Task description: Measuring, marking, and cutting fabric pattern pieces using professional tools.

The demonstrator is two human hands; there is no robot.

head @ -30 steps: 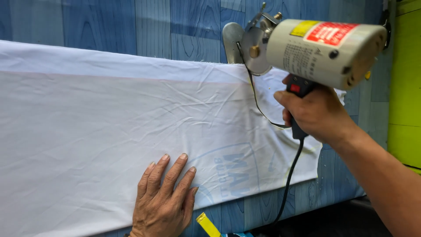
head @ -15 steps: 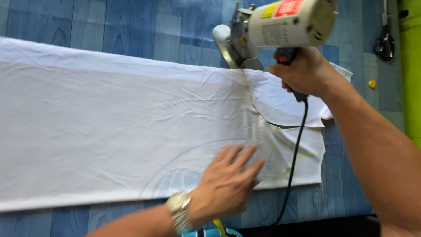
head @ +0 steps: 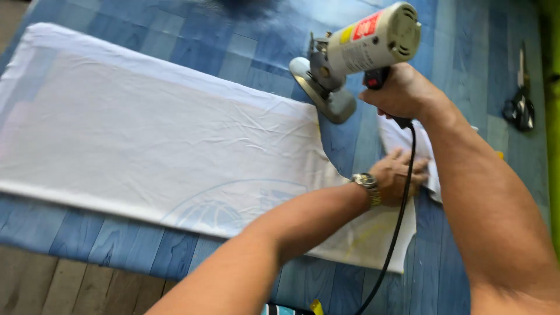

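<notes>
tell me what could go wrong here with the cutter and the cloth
1. The left hand presses the cut piece close to the cutter held in the right hand; a slip might bring fingers near the blade.
2. The cord hangs across the left hand and the cloth; it could snag or drag the fabric.
3. The cloth is wrinkled, so it may bunch up and the cut could wander.

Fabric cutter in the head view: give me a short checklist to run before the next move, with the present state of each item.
1. Right hand firmly around the cutter handle: ok.
2. Left hand flat on the cut piece, apart from the blade: ok.
3. Cord off the cloth: not ok, it crosses the white cloth.
4. Blade stopped: cannot tell.
5. Scissors out of the way: ok.
</notes>
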